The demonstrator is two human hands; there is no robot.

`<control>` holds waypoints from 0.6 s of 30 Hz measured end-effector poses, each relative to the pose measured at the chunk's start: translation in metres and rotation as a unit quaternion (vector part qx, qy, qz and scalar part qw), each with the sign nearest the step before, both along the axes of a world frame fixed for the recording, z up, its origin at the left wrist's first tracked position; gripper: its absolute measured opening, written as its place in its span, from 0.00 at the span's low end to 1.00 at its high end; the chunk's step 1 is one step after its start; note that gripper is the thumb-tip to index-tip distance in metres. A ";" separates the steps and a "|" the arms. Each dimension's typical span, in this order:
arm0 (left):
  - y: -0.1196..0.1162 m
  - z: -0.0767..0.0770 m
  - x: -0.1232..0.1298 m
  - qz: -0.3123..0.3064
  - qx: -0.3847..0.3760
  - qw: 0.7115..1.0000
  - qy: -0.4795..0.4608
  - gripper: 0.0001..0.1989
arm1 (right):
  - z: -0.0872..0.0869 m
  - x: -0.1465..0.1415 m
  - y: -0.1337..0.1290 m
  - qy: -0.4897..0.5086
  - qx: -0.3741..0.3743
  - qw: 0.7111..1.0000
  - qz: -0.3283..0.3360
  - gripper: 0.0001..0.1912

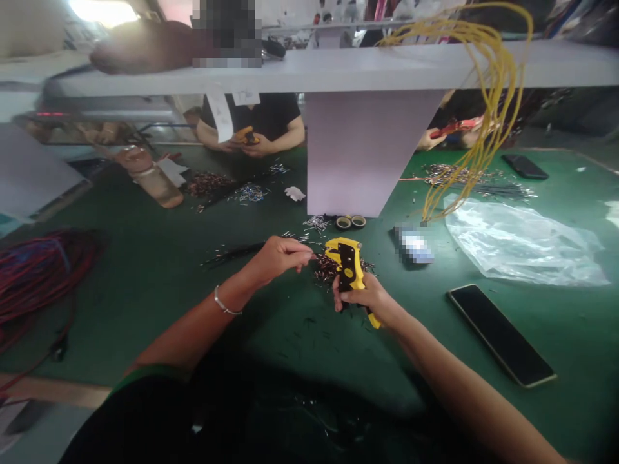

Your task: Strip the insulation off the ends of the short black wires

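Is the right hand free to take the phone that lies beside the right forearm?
Probably not at once: the right hand grips a yellow tool, though nothing appears to cover the phone.

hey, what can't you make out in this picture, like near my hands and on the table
All in the head view:
- Left hand: what it pinches, if anything, is too small to tell.
- Yellow tool: the right hand covers part of its handles.
- Label on that tool: too small to read.
- Red cables: cut off by the left edge.
- Blue-white item: pixelation hides its details.
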State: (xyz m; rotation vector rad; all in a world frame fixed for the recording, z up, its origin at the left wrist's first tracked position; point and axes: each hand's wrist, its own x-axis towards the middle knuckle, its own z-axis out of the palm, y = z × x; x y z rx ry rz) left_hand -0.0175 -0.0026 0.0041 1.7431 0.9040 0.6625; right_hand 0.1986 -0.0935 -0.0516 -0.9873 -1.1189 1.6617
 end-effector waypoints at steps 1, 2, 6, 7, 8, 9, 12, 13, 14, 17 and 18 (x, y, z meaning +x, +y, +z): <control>0.002 0.002 -0.002 -0.008 0.018 1.000 0.003 0.09 | 0.000 0.001 0.000 0.012 0.001 1.000 0.021 0.13; 0.004 0.004 -0.004 -0.016 0.038 0.999 0.010 0.09 | 0.000 0.002 0.000 0.025 0.003 0.999 0.037 0.13; 0.005 0.012 -0.008 -0.041 0.097 0.994 0.036 0.09 | 0.002 0.003 -0.002 0.067 0.016 0.995 0.066 0.13; 0.004 0.014 -0.008 -0.045 0.103 0.993 0.039 0.09 | 0.002 0.003 -0.002 0.070 0.020 0.995 0.073 0.13; 0.003 0.015 -0.007 -0.048 0.107 0.992 0.041 0.09 | 0.003 0.003 -0.003 0.070 0.022 0.994 0.083 0.13; 0.002 0.015 -0.007 -0.050 0.108 0.992 0.043 0.09 | 0.003 0.003 -0.003 0.069 0.025 0.993 0.093 0.13; 0.000 0.016 -0.005 -0.056 0.115 0.991 0.046 0.09 | 0.001 0.002 -0.004 0.061 0.030 0.991 0.117 0.14; 0.000 0.016 -0.005 -0.057 0.117 0.990 0.047 0.09 | 0.000 0.002 -0.004 0.058 0.032 0.990 0.121 0.15; 0.000 0.016 -0.005 -0.058 0.119 0.990 0.047 0.09 | 0.000 0.001 -0.005 0.056 0.033 0.990 0.124 0.15; 0.000 0.014 -0.006 -0.058 0.118 0.990 0.051 0.09 | -0.001 0.000 -0.005 0.058 0.025 0.990 0.128 0.15; 0.000 0.014 -0.006 -0.058 0.116 0.990 0.051 0.09 | 0.000 -0.001 -0.006 0.058 0.021 0.990 0.127 0.15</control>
